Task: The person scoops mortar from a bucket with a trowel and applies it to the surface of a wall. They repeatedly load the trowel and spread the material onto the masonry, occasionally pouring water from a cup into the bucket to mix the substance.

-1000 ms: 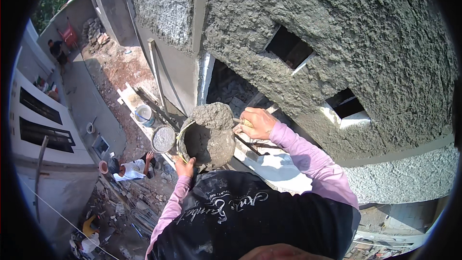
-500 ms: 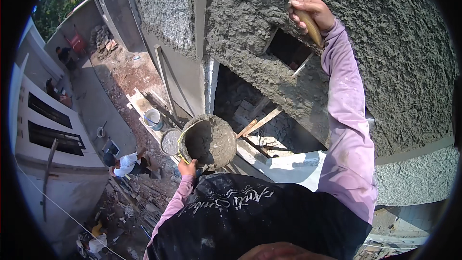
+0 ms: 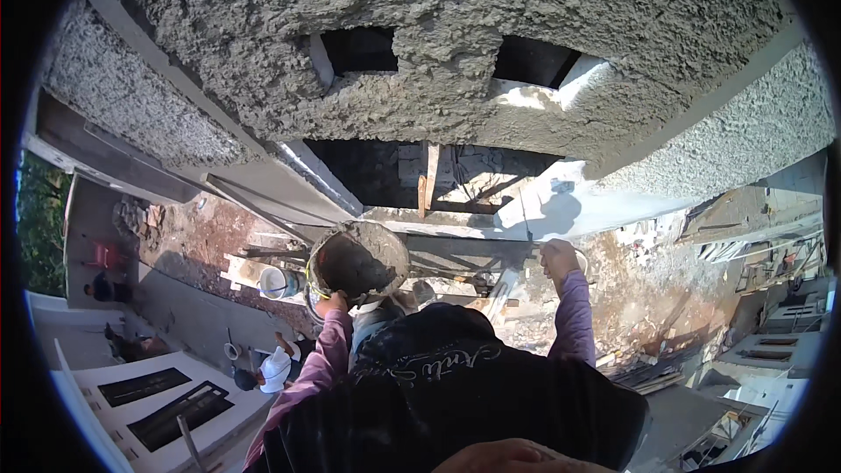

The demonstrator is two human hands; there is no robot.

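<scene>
My left hand (image 3: 331,302) grips the yellow handle at the near left rim of a bucket (image 3: 314,273) containing grey mortar (image 3: 368,263). My right hand (image 3: 561,264) is closed on a tool, apparently the trowel, mostly hidden by the fingers, out to the right of the bucket below the white ledge (image 3: 596,201). Above both hands is a wall (image 3: 420,96) covered in rough wet render, with two small square openings (image 3: 357,51) and a wide dark opening (image 3: 342,166) crossed by wooden pieces (image 3: 430,173).
A pale bucket (image 3: 276,282) stands on planks (image 3: 241,271) at left. Down there are a co-worker (image 3: 276,366) in white, another person (image 3: 101,289) and a red wheelbarrow (image 3: 105,254). Rubble (image 3: 657,289) and stacked boards (image 3: 648,372) lie below at right.
My right hand rose with the wooden-handled tool to the rendered wall, then came down low on the right. The view has rotated, bringing the building openings level and more right-hand ground into sight.
</scene>
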